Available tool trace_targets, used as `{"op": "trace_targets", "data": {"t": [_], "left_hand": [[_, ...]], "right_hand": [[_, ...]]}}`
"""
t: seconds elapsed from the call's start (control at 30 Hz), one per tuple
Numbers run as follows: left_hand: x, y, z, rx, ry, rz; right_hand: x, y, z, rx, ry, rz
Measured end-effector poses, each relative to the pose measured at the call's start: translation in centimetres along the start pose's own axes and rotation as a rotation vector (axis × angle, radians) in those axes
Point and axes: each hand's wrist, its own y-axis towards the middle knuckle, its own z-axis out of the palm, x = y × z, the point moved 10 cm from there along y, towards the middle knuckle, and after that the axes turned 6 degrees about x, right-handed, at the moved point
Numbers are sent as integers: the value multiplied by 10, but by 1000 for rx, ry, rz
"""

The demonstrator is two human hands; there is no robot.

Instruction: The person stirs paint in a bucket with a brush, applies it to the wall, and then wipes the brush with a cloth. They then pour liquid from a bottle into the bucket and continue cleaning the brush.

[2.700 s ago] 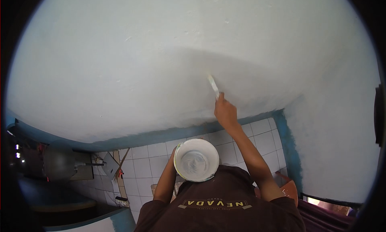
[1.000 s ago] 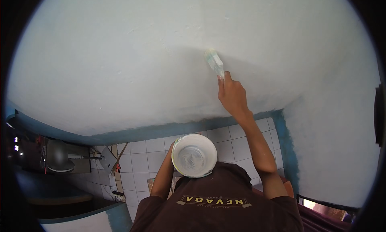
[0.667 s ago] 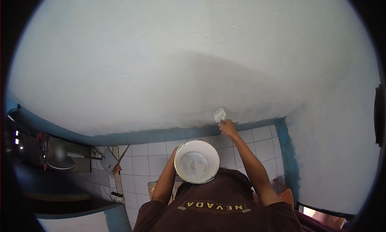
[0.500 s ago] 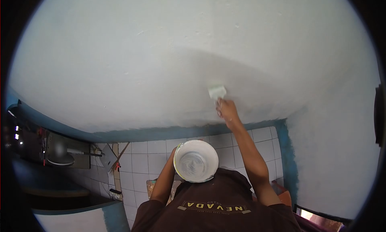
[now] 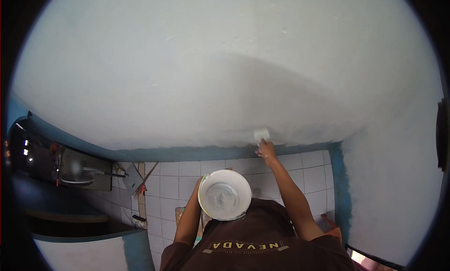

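Note:
A paintbrush [image 5: 261,133] with pale, paint-coated bristles lies against the lower part of the white wall [image 5: 154,64]. My right hand [image 5: 266,151] is closed around its handle, just above the blue band [image 5: 187,153] at the wall's foot. In front of my chest, my left hand [image 5: 198,183] supports a white paint bucket [image 5: 248,196] from its left side; most of that hand is hidden behind the bucket. The bucket's mouth faces me, showing whitish streaks of paint inside and drips on the rim.
Pale square tiles [image 5: 168,186] cover the floor below. At left stand a pedestal fan [image 5: 77,175], a broom [image 5: 149,173] and a low white-and-blue partition [image 5: 84,254]. The adjoining wall [image 5: 384,186] rises at right, with an orange object [image 5: 335,231] near its foot.
My right hand has brought the brush down the wall, closer to the blue band. The bucket sits slightly lower and farther left in view, and the view has shifted a little.

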Motion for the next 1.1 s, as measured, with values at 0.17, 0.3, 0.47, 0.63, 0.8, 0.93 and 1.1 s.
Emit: {"op": "trace_targets", "data": {"t": [0.17,0.3,0.47,0.63,0.8,0.93,1.1], "left_hand": [[5,-16,1,-18,2,-4],[-22,9,6,3,-20,-7],[-57,15,2,47,27,27],[-2,50,-35,154,-114,-175],[53,52,-49,529,-547,-244],[48,55,-51,484,-488,-216],[75,70,-68,386,-290,-443]], "right_hand": [[73,-42,0,108,-71,-171],[243,-147,43,196,-84,-565],[302,-202,69,188,-66,-807],[134,-57,32,75,-224,-566],[-3,-28,9,58,-105,-41],[82,-33,5,15,-103,-181],[269,-149,22,54,-145,-542]]}}
